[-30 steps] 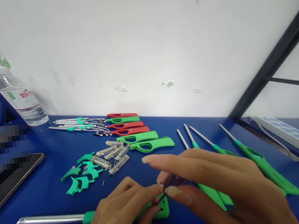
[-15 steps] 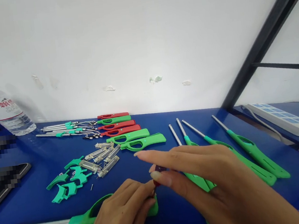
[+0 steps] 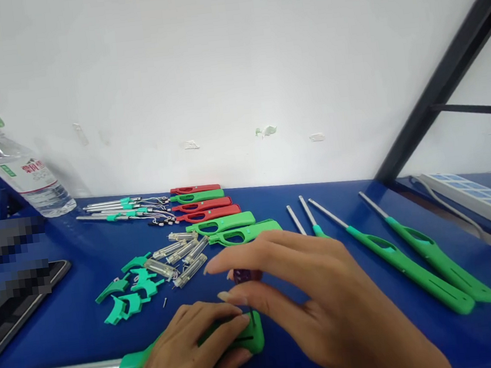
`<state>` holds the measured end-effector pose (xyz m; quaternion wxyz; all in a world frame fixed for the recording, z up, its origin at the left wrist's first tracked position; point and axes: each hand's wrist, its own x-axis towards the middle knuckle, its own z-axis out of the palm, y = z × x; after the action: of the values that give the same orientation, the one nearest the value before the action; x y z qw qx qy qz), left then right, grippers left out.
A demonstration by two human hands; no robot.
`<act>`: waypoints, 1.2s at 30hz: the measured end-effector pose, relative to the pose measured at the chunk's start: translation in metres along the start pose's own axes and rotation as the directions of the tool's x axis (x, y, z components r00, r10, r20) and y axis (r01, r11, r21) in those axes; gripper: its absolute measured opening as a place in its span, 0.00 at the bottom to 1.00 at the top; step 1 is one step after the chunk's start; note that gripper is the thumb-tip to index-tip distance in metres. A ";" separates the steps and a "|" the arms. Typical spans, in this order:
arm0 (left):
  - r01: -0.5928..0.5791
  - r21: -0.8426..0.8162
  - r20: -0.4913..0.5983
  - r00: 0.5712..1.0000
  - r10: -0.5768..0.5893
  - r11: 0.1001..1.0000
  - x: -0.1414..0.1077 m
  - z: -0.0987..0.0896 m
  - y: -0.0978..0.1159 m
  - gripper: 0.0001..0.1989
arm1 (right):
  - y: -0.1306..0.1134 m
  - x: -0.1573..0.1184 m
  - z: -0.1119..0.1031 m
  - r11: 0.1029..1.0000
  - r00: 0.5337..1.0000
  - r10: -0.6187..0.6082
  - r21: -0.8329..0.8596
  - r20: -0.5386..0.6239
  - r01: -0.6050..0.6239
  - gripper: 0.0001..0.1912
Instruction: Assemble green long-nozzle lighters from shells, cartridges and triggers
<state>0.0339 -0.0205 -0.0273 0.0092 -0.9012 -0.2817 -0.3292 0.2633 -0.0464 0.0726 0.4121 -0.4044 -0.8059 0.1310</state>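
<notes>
A green long-nosed gas lighter (image 3: 133, 362) lies flat on the blue table, its metal tube pointing left. My left hand (image 3: 188, 347) is closed over its handle and presses it down. In my right hand (image 3: 302, 295), thumb and fingers grip a small screwdriver (image 3: 242, 276) by its dark red-purple handle. The screwdriver stands upright, its thin shaft reaching down to the butt end of the lighter; the very tip is hard to make out. Left of it lie a tiny screw (image 3: 165, 302), teal triggers (image 3: 144, 284) and clear fuel tanks (image 3: 193, 269).
Green lighters (image 3: 395, 255) lie on the right. Red and green handle shells (image 3: 213, 214) and metal tubes with wires (image 3: 111, 214) line the back. A water bottle (image 3: 27, 173), a phone (image 3: 24, 309) and a power strip (image 3: 482, 198) stand or lie around the edges.
My right hand has brought the screwdriver from beside my left fingers to upright over the lighter's butt end. My left fingers have shifted, uncovering more of that end. The view has turned slightly left.
</notes>
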 end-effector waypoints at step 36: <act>0.060 -0.051 0.020 0.998 -0.060 0.997 -0.006 -0.010 -0.005 0.17 | -0.001 0.008 0.013 0.997 0.993 -0.070 -0.039 -0.093 0.067 0.11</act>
<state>0.0220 -0.0215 -0.0241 -0.0265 -0.8953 -0.3002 -0.3282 0.2502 -0.0397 0.0693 0.4466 -0.3895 -0.8012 0.0833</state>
